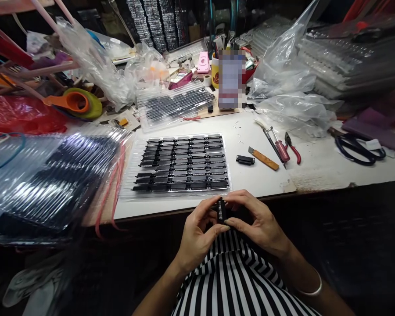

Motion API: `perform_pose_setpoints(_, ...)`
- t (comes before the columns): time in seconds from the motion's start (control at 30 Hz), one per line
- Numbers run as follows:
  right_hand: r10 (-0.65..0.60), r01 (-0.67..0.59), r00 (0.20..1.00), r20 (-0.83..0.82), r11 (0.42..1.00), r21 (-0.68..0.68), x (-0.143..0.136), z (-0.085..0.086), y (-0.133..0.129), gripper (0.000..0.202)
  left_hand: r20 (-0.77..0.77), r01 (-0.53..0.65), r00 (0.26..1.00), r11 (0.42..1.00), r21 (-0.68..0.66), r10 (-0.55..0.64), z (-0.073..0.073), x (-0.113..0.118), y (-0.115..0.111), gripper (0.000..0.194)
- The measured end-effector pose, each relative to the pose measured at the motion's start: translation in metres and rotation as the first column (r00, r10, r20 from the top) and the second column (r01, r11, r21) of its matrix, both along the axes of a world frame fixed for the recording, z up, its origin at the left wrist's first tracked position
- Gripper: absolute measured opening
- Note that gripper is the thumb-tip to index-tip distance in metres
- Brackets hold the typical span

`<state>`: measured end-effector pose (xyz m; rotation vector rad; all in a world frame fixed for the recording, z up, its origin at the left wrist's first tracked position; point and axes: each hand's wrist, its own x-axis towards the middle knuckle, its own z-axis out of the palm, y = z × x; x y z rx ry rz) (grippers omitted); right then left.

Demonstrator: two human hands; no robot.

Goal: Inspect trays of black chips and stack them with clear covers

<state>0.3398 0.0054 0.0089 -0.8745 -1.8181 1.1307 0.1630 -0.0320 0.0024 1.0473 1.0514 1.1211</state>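
Note:
A small black connector (220,210) with a row of metal pins is held upright just off the table's front edge. My left hand (201,228) pinches it from the left, thumb at the bottom and fingers at the top. From the right, my right hand (255,224) grips the same connector between thumb and fingertips. Beyond my hands lies a clear plastic tray (226,184) filled with rows of similar black connectors (187,162). One more black connector (245,159) rests by itself on the white tabletop.
Right of the tray lie an orange-handled cutter (265,159), a red screwdriver (281,147), red pliers (292,147) and dark scissors (358,147). Stacked trays (62,175) crowd the left side. A phone (231,81) stands at the back before a yellow mug (215,70). Plastic bags (289,109) pile up behind.

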Motion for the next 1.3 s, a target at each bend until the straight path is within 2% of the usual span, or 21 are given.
perform_pose_setpoints(0.37,-0.024,0.025,1.0,-0.011,0.997,0.069,0.001,-0.002,0.0,0.037,0.11,-0.029,0.993,0.998,-0.049,0.034,0.001,0.007,0.0,0.053)
perform_pose_setpoints(0.53,-0.112,0.117,0.993,-0.033,0.971,0.21,-0.005,-0.011,-0.008,0.041,0.289,0.064,0.957,0.988,-0.143,-0.02,-0.002,0.004,0.0,0.052)
perform_pose_setpoints(0.6,-0.148,0.157,0.987,-0.057,0.964,0.217,-0.007,-0.013,-0.011,0.038,0.317,0.102,0.947,0.984,-0.149,-0.05,-0.004,0.003,-0.001,0.053)
perform_pose_setpoints(0.73,-0.293,0.293,0.956,-0.01,0.95,0.106,-0.008,-0.011,-0.01,0.028,0.221,0.157,0.967,0.978,-0.134,-0.125,-0.005,0.002,-0.001,0.045)
perform_pose_setpoints(0.83,-0.299,0.297,0.953,0.05,0.954,0.047,-0.007,-0.009,-0.007,0.019,0.168,0.162,0.976,0.974,-0.159,-0.136,-0.002,0.004,0.0,0.04)
perform_pose_setpoints(0.93,-0.307,0.306,0.95,0.055,0.952,0.03,-0.007,-0.008,-0.006,0.006,0.135,0.08,0.989,0.981,-0.176,-0.057,0.003,0.007,0.003,0.041)
perform_pose_setpoints(1.07,-0.263,0.263,0.964,0.035,0.964,-0.024,-0.007,-0.008,-0.01,0.008,0.011,-0.092,0.995,0.987,-0.134,0.095,0.006,0.009,0.003,0.021)
perform_pose_setpoints(1.17,-0.232,0.233,0.972,0.028,0.972,-0.036,-0.009,-0.008,-0.013,0.012,-0.012,-0.096,0.995,0.987,-0.127,0.096,0.006,0.007,0.002,0.019)
perform_pose_setpoints(1.3,-0.254,0.254,0.965,0.06,0.967,0.012,-0.011,-0.006,-0.014,0.013,-0.014,-0.097,0.995,0.983,-0.154,0.096,0.005,0.007,0.003,0.019)
